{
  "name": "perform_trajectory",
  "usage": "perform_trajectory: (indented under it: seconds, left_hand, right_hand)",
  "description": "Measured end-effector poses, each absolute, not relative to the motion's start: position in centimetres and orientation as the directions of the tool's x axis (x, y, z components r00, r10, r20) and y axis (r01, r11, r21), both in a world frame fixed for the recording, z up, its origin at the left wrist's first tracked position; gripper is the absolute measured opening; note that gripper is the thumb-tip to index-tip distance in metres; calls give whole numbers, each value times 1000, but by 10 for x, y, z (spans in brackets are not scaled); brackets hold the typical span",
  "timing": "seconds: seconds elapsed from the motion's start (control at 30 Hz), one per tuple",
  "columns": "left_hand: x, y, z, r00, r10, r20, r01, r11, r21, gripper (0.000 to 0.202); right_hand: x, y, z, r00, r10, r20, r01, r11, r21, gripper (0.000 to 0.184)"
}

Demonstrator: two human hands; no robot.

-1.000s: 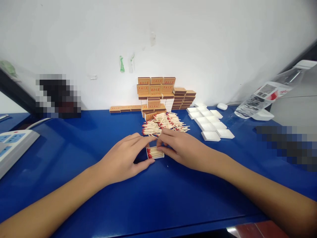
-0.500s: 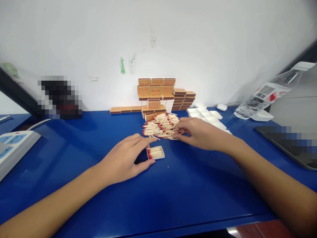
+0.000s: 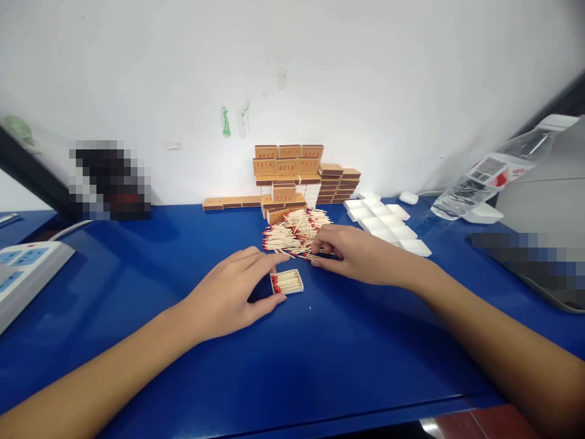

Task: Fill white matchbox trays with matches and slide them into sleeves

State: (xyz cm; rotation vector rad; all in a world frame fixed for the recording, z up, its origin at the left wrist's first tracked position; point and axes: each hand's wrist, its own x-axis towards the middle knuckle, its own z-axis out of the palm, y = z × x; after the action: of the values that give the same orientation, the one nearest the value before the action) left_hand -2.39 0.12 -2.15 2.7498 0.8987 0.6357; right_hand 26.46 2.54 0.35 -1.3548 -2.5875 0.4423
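Observation:
A small white matchbox tray (image 3: 287,281), part filled with red-tipped matches, lies on the blue table (image 3: 137,256). My left hand (image 3: 231,292) rests beside it, thumb and forefinger against its left end. Just beyond lies a loose pile of matches (image 3: 292,231). My right hand (image 3: 354,251) sits at the pile's right edge, its fingers pinched together on matches there.
Stacked brown matchbox sleeves (image 3: 297,174) stand against the white wall, with a row of flat ones (image 3: 231,202) to their left. Several empty white trays (image 3: 388,222) lie to the right. A plastic bottle (image 3: 484,177) lies far right, a power strip (image 3: 22,268) far left.
My right hand left the tray, reached to the pile's right side, then slid a little left and nearer, closing on matches. My left hand stayed at the tray.

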Motion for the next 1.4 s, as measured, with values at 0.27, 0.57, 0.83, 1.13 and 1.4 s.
perform_trajectory:
  seconds: [0.27, 0.57, 0.83, 1.13, 1.4]
  left_hand:
    - [-24, 0, -20, 730, 595, 337, 519, -802, 295, 49]
    - [-24, 2, -21, 728, 594, 343, 516, -804, 296, 51]
    - [-23, 2, -22, 725, 600, 338, 522, -799, 297, 52]
    - [-23, 1, -21, 723, 603, 337, 526, -797, 297, 52]
    - [-23, 2, -21, 725, 597, 344, 520, -802, 294, 51]
  right_hand:
    - [264, 22, 3, -562, 825, -64, 778, 500, -381, 22]
    - [268, 16, 12, -548, 826, -131, 803, 476, -358, 28]
    - [267, 18, 10, -562, 816, -135, 790, 480, -381, 26]
    - [267, 14, 14, -555, 808, -199, 812, 474, -340, 26]
    - [270, 15, 13, -547, 817, -181, 806, 455, -378, 28]
